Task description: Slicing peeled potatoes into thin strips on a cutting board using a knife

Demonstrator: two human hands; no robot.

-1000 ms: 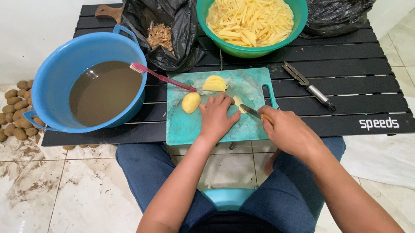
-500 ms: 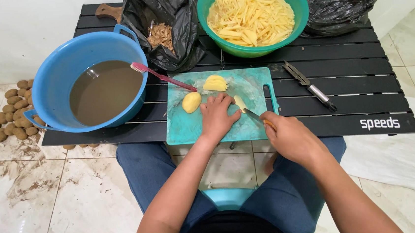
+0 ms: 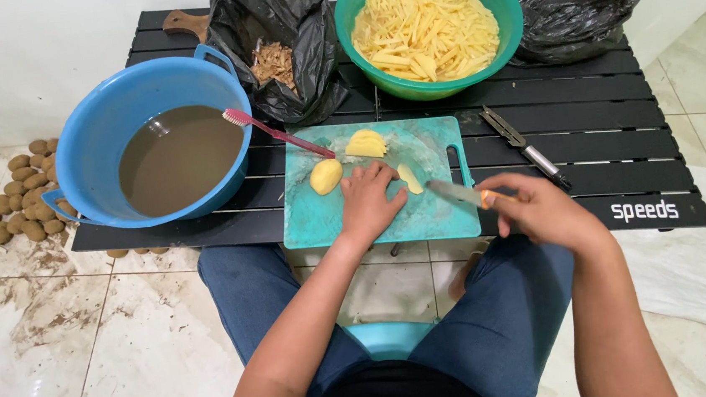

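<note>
Slicing peeled potato on cutting board (image 3: 321,218): left hand (image 3: 368,201) flat over board, right hand (image 3: 538,209) grip closed round knife (image 3: 458,194); next, likely steadying potato slice (image 3: 409,179) beside left hand.

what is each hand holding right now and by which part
The right hand holds a small knife by its orange handle, blade over the teal plastic cutting board. The left hand grips nothing; it rests flat on the board beside a peeled yellow potato slice.

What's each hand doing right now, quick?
Left hand: open, fingers flat on the cutting board, touching a potato slice.
Right hand: closed on a knife, blade over the board.
</note>
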